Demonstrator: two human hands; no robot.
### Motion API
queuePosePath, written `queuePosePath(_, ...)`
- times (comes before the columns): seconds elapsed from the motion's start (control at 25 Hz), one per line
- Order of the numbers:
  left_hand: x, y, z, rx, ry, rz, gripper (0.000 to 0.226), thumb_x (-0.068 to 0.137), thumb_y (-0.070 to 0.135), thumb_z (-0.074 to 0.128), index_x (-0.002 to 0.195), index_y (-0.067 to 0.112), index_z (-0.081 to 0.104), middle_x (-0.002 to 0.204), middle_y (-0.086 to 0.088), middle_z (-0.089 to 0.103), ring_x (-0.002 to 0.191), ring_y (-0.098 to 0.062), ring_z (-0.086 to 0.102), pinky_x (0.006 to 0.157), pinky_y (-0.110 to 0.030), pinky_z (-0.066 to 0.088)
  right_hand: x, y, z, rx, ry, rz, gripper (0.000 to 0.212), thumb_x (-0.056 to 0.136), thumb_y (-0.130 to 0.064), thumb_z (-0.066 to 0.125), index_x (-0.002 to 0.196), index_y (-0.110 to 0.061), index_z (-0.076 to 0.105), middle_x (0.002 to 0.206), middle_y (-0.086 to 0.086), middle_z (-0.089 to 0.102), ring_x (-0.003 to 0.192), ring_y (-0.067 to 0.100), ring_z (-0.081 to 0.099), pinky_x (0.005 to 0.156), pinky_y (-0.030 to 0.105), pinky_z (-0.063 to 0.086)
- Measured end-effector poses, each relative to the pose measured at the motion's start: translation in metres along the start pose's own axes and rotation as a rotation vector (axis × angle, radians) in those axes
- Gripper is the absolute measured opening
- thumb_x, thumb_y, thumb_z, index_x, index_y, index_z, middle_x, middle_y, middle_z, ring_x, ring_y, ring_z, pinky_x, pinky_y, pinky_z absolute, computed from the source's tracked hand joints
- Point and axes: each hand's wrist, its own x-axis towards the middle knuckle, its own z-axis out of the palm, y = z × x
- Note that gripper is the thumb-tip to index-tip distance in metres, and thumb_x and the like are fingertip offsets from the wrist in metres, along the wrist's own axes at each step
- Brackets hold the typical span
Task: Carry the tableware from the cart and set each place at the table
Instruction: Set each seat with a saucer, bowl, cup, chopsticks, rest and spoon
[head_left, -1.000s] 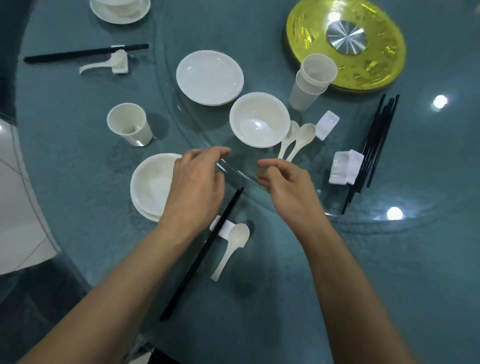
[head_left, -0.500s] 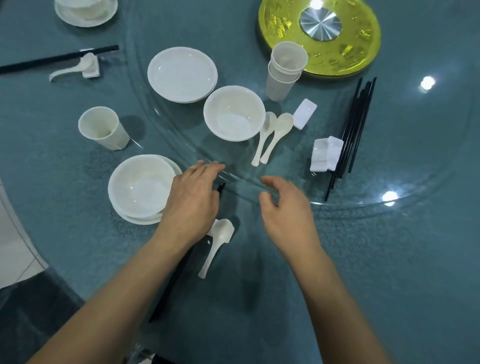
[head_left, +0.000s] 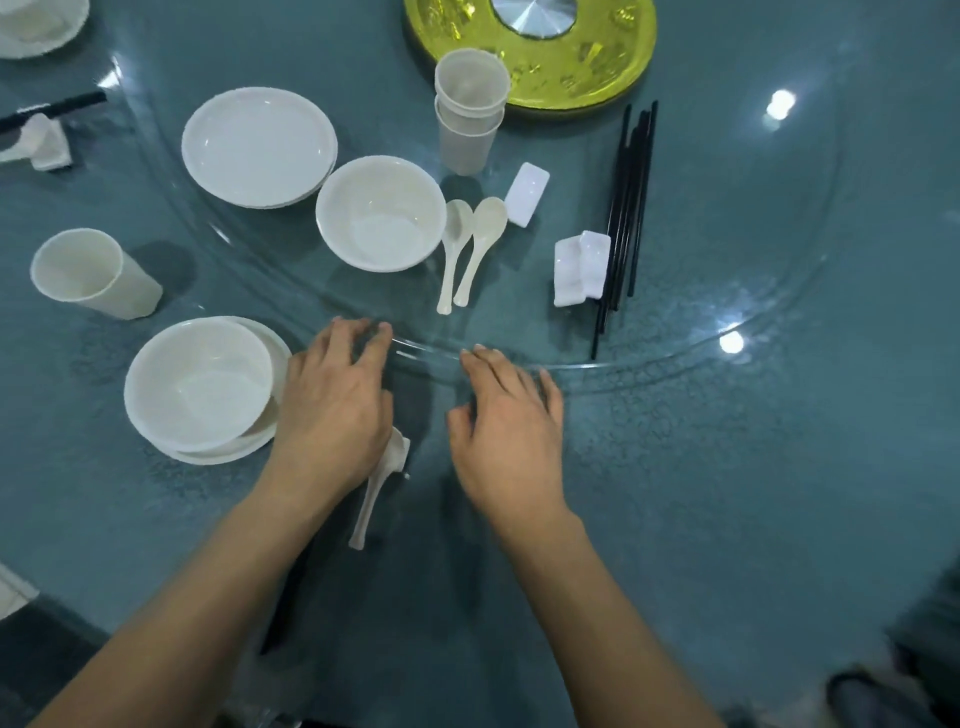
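The left hand (head_left: 332, 405) and right hand (head_left: 511, 421) hold nothing, their fingers spread and apparently touching the near rim of the glass turntable (head_left: 727, 234). On the desk (head_left: 727, 519), the near-left place has a bowl (head_left: 197, 384), a cup (head_left: 93, 273) and a spoon (head_left: 382, 483), which is partly under the left palm. 2 spare spoons (head_left: 470, 249) and chopsticks (head_left: 626, 208) lie loose on the glass. A quick spin could slide them, and the left wrist could knock the set spoon askew.

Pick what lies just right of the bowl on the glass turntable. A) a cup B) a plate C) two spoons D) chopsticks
C: two white spoons lie side by side just right of the bowl on the turntable.
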Motion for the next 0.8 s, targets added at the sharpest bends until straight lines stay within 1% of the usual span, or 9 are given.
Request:
queuePosePath(0.16, 0.004, 0.011, -0.001, 0.001, 0.006, 0.043, 0.051, 0.082, 0.007, 0.062, 0.133, 0.007, 0.059, 0.132, -0.018, 0.052, 0.122, -0.041, 0.050, 0.096, -0.053, 0.042, -0.003, 0.009, -0.003, -0.013, 0.027, 0.063, 0.055, 0.092, -0.020, 0.054, 0.146, -0.022, 0.050, 0.156, -0.008, 0.044, 0.146, 0.010, 0.036, 0.126, 0.046, 0.002)
queuePosePath(0.2, 0.004, 0.015, -0.001, -0.004, 0.004, 0.057, 0.050, 0.082, 0.008, 0.061, 0.132, 0.007, 0.060, 0.133, -0.017, 0.052, 0.124, -0.040, 0.049, 0.098, -0.053, 0.041, -0.004, 0.011, -0.004, -0.020, 0.031, 0.081, 0.055, 0.092, -0.020, 0.054, 0.147, -0.023, 0.048, 0.157, -0.009, 0.043, 0.147, 0.009, 0.034, 0.126, 0.046, 0.000)
queuePosePath(0.28, 0.002, 0.025, 0.000, -0.011, -0.012, 0.081, 0.051, 0.084, 0.010, 0.060, 0.135, 0.010, 0.058, 0.141, -0.015, 0.048, 0.133, -0.039, 0.044, 0.104, -0.052, 0.038, -0.007, 0.018, -0.007, -0.021, 0.057, 0.117, 0.055, 0.093, -0.021, 0.053, 0.148, -0.022, 0.047, 0.158, -0.008, 0.042, 0.149, 0.009, 0.031, 0.125, 0.046, -0.003)
queuePosePath(0.4, -0.002, 0.042, 0.004, 0.016, -0.077, 0.102, 0.058, 0.090, 0.017, 0.055, 0.147, 0.018, 0.047, 0.156, -0.010, 0.035, 0.148, -0.034, 0.026, 0.114, -0.049, 0.029, -0.011, 0.030, -0.012, -0.008, 0.093, 0.186, 0.056, 0.093, -0.021, 0.053, 0.148, -0.021, 0.045, 0.160, -0.007, 0.039, 0.151, 0.009, 0.027, 0.125, 0.047, -0.002)
queuePosePath(0.52, -0.004, 0.058, 0.009, 0.035, -0.143, 0.133, 0.065, 0.094, 0.023, 0.051, 0.156, 0.028, 0.032, 0.164, -0.004, 0.021, 0.153, -0.030, 0.012, 0.120, -0.046, 0.019, -0.011, 0.041, -0.016, 0.003, 0.124, 0.246, 0.059, 0.093, -0.021, 0.054, 0.151, -0.019, 0.042, 0.163, -0.004, 0.034, 0.152, 0.012, 0.025, 0.126, 0.048, 0.003)
queuePosePath(0.6, -0.005, 0.067, 0.012, 0.050, -0.165, 0.167, 0.068, 0.096, 0.025, 0.050, 0.158, 0.033, 0.025, 0.166, -0.001, 0.014, 0.154, -0.029, 0.007, 0.121, -0.046, 0.016, -0.010, 0.049, -0.019, -0.008, 0.132, 0.286, 0.062, 0.095, -0.022, 0.052, 0.154, -0.018, 0.036, 0.165, -0.002, 0.029, 0.153, 0.015, 0.022, 0.126, 0.048, 0.005)
queuePosePath(0.68, -0.006, 0.076, 0.017, 0.038, -0.182, 0.198, 0.069, 0.095, 0.026, 0.051, 0.158, 0.036, 0.022, 0.167, 0.000, 0.011, 0.154, -0.029, 0.006, 0.122, -0.045, 0.014, -0.008, 0.057, -0.021, -0.023, 0.141, 0.306, 0.064, 0.095, -0.024, 0.052, 0.155, -0.018, 0.033, 0.166, -0.001, 0.027, 0.154, 0.016, 0.020, 0.126, 0.047, 0.007)
queuePosePath(0.8, -0.007, 0.086, 0.023, 0.001, -0.177, 0.208, 0.070, 0.095, 0.025, 0.051, 0.158, 0.033, 0.023, 0.168, -0.001, 0.012, 0.155, -0.028, 0.006, 0.122, -0.044, 0.013, -0.008, 0.066, -0.026, -0.013, 0.152, 0.296, 0.065, 0.094, -0.024, 0.054, 0.155, -0.019, 0.033, 0.166, -0.001, 0.026, 0.154, 0.017, 0.019, 0.126, 0.046, 0.008)
